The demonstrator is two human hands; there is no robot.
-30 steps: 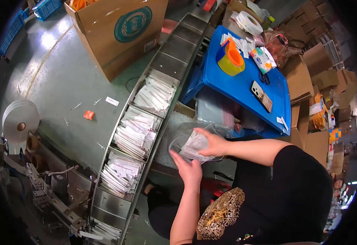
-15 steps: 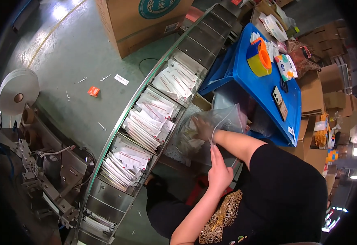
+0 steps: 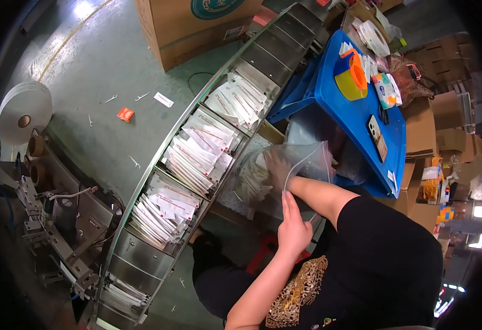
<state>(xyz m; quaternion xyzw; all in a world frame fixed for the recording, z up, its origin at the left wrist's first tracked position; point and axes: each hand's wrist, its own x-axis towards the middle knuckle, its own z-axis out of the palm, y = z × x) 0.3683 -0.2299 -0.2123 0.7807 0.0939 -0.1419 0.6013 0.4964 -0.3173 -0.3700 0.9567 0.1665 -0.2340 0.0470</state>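
A clear zip-top plastic bag (image 3: 309, 159) lies tilted in front of me, its mouth toward my body. My left hand (image 3: 294, 231) holds the bag's rim, fingers pressed together along the edge. Inside the bag is my right hand (image 3: 277, 169), seen through the plastic with its fingers spread. It is beside white slim packets (image 3: 254, 179) gathered at the bag's far end; whether it touches them I cannot tell. To the left, a metal conveyor (image 3: 142, 254) split into compartments carries piles of white flat packets (image 3: 199, 151).
A blue plastic table (image 3: 329, 91) at the right bears a tape roll (image 3: 351, 80), a tissue pack (image 3: 387, 91) and a phone (image 3: 377, 137). A large carton (image 3: 197, 38) stands beyond the conveyor. Machinery (image 3: 59, 220) and a big white roll (image 3: 25, 113) are at far left.
The whole view has shifted slightly. My left hand still holds the bag's rim, and my right hand stays inside with its fingers a little more spread.
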